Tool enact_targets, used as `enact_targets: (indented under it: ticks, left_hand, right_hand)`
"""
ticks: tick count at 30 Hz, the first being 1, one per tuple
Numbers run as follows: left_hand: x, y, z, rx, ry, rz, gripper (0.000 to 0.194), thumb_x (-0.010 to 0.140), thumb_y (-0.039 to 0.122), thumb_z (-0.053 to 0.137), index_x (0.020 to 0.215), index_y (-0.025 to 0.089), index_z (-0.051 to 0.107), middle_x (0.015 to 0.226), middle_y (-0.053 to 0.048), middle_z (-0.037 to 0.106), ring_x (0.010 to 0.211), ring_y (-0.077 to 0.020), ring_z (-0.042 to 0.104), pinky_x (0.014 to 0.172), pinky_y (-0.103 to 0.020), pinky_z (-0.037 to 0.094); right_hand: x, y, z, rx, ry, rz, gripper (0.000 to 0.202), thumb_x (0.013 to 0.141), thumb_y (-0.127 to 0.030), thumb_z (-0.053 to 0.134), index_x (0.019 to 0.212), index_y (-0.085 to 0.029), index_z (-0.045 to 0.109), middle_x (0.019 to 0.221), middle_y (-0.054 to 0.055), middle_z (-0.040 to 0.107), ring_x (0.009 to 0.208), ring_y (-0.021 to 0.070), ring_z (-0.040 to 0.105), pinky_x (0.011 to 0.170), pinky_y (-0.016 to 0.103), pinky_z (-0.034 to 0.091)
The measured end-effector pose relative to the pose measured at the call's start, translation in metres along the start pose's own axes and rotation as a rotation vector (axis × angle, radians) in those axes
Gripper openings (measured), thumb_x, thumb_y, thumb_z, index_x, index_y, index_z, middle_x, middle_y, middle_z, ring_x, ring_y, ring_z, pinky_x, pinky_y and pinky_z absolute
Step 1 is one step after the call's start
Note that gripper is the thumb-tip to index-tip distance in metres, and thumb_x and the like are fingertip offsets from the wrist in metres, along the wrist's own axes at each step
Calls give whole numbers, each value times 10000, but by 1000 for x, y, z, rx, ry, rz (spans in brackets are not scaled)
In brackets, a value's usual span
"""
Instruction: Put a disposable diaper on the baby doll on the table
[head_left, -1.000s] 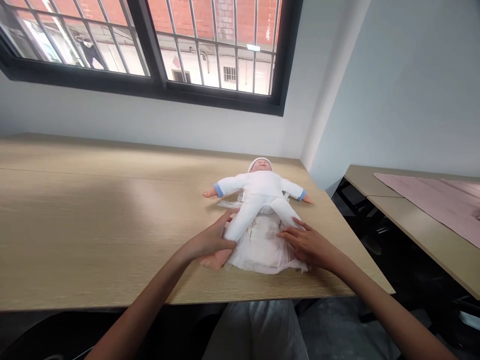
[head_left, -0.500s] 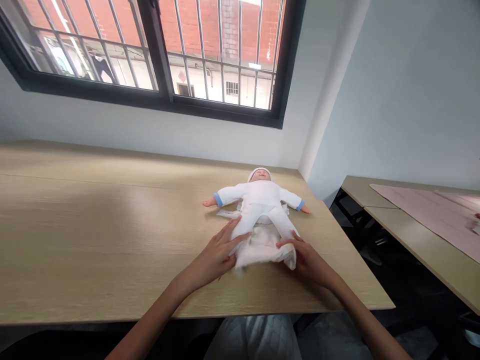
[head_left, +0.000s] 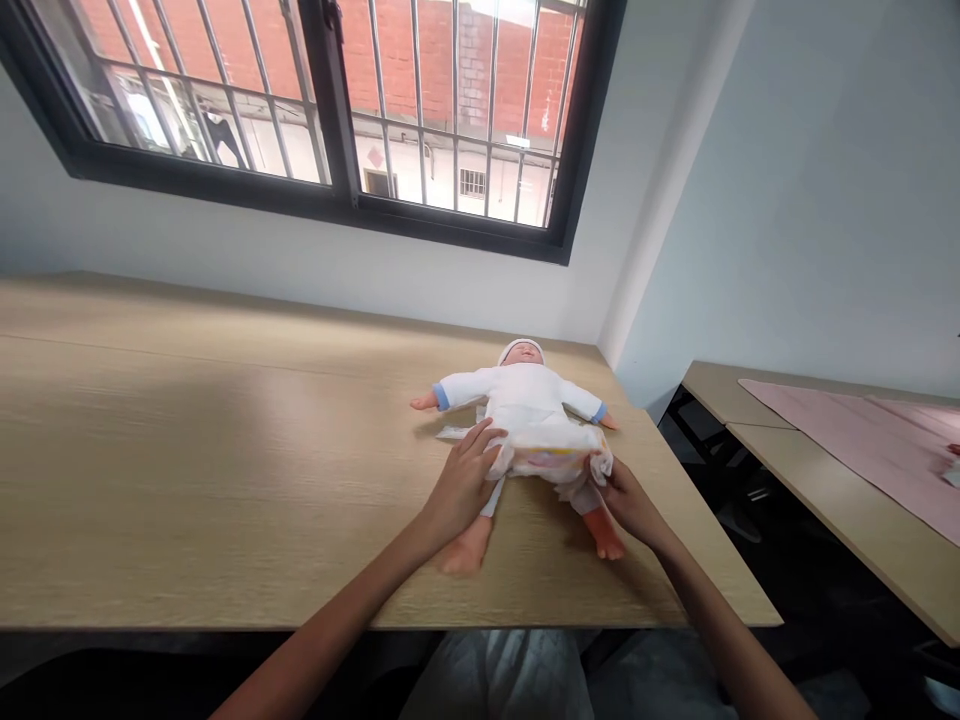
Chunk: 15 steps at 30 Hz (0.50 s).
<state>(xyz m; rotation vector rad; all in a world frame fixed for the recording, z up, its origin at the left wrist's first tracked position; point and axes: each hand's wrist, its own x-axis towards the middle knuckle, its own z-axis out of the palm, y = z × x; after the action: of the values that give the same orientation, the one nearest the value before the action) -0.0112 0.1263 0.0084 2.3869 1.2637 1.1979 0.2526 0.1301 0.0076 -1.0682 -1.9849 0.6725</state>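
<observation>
A baby doll (head_left: 525, 390) in white clothes with blue cuffs and a white cap lies on its back, head toward the wall, arms spread. Across its belly and between its legs is a white diaper (head_left: 547, 450) with a yellow and pink printed band, its front part folded up. My left hand (head_left: 465, 475) is closed on the diaper's left edge at the doll's hip. With bent fingers, my right hand (head_left: 619, 495) grips the crumpled right corner. A side tab of the diaper sticks out beneath the doll on the left. Both bare doll feet show below.
The doll lies near the right end of a wooden table (head_left: 225, 480). A barred window (head_left: 337, 190) is in the wall behind. To the right, past a gap, stands a second table (head_left: 810, 460) with a pink cloth (head_left: 862, 420) on it.
Both hands have brought the diaper's front up from below, between the legs, onto the doll's belly. Its printed outside and the doll's feet now show.
</observation>
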Motion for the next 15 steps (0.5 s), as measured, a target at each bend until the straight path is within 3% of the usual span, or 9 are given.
enact_targets:
  ticks: [4, 7, 11, 15]
  left_hand:
    - [31, 6, -15, -361, 10, -195, 285, 821, 376, 533, 1027, 211, 642, 1201, -98, 634, 1161, -329, 539, 998, -450, 425]
    - [54, 4, -23, -515, 51, -353, 314, 767, 469, 582, 902, 189, 630, 981, -84, 682, 981, -311, 599, 851, -407, 478]
    - [70, -19, -22, -747, 61, -599, 363, 677, 498, 681, 809, 170, 601, 793, -38, 640, 841, -234, 598, 709, -307, 462]
    - [72, -42, -18, -915, -39, -686, 329, 666, 438, 708, 783, 145, 613, 738, -49, 634, 733, -187, 593, 657, -292, 467]
  right_hand:
    - [45, 0, 2, 156, 200, 83, 421, 909, -459, 434, 1193, -178, 567, 1256, 118, 609, 1224, 285, 527, 1049, 452, 414]
    - [83, 5, 6, 274, 243, 162, 405, 881, -491, 459, 1156, -209, 559, 1211, 93, 633, 1163, 255, 568, 992, 432, 453]
    - [114, 20, 17, 339, 345, 268, 314, 838, -453, 494, 1002, -192, 555, 1116, 92, 663, 1060, 224, 610, 954, 373, 461]
    - [120, 39, 29, 333, 389, 288, 308, 810, -442, 493, 965, -179, 531, 1070, 101, 667, 1031, 226, 611, 930, 367, 464]
